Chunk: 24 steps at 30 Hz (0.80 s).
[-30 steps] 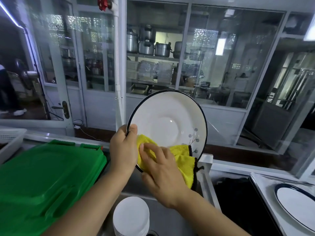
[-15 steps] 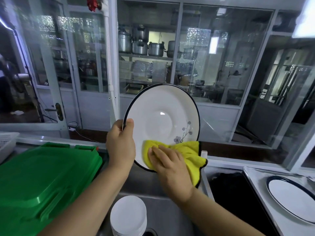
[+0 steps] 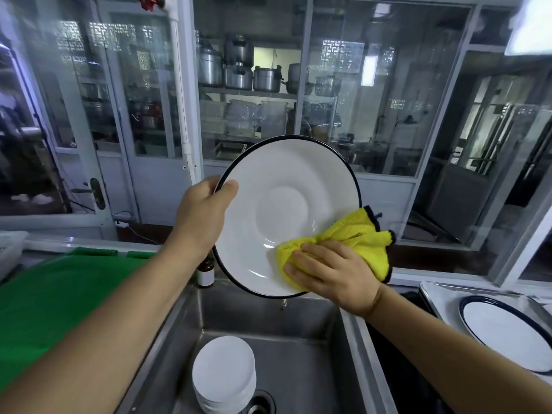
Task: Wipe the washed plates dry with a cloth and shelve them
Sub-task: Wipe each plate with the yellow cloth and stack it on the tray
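A white plate with a dark rim point(image 3: 283, 204) is held upright above the sink, its face toward me. My left hand point(image 3: 206, 210) grips its left edge, thumb on the face. A yellow cloth with a black hem point(image 3: 355, 234) lies against the plate's lower right. My right hand point(image 3: 331, 270) presses that cloth onto the plate, with its fingers bunching it. A stack of white plates point(image 3: 224, 375) stands in the sink below. One more dark-rimmed plate point(image 3: 507, 330) lies on a white tray at the right.
The steel sink point(image 3: 298, 321) sits under my hands, with a drain point(image 3: 260, 403) beside the stack. A green plastic lid point(image 3: 53, 294) covers the counter at left. A small brown bottle point(image 3: 206, 271) stands at the sink's back edge. Glass partitions close off the space ahead.
My right hand has slid the cloth from the plate's lower left across to its lower right. My left hand still holds the left rim, and the plate has turned a little.
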Available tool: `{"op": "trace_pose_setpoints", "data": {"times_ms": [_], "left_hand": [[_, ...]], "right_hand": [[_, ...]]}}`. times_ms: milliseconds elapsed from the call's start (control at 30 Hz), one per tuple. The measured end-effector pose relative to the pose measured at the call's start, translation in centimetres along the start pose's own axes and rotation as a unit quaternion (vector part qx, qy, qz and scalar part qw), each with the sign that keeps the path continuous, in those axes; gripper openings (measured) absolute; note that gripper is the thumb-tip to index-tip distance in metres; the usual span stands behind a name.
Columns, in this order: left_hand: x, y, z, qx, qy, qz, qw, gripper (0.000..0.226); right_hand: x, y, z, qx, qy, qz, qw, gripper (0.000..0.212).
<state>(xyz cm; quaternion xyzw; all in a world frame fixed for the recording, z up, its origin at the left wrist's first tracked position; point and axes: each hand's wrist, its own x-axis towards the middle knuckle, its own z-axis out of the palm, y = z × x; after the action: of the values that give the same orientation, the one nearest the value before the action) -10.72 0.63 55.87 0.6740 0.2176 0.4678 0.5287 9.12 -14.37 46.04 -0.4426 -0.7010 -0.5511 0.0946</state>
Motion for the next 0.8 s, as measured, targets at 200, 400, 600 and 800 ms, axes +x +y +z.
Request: {"op": "trace_pose_setpoints", "data": {"times_ms": [200, 400, 600, 800], "left_hand": [[-0.3, 1.7, 0.3, -0.101, -0.022, -0.030, 0.994, 0.011], [-6.5, -2.6, 4.8, -0.215, 0.094, 0.023, 0.972, 0.027], [-5.8, -2.6, 3.1, -0.149, 0.125, 0.048, 0.980, 0.027], [-3.8, -0.7, 0.3, -0.038, 0.016, 0.097, 0.994, 0.020]], "right_hand": [[2.0, -0.8, -1.0, -0.041, 0.031, 0.053, 0.997, 0.032], [6.1, -5.1, -1.2, -0.025, 0.082, 0.231, 0.969, 0.033], [5.4, -6.5, -0.6, 0.001, 0.109, 0.177, 0.978, 0.032], [0.6, -1.1, -0.6, -0.002, 0.035, 0.006, 0.999, 0.034]]}}
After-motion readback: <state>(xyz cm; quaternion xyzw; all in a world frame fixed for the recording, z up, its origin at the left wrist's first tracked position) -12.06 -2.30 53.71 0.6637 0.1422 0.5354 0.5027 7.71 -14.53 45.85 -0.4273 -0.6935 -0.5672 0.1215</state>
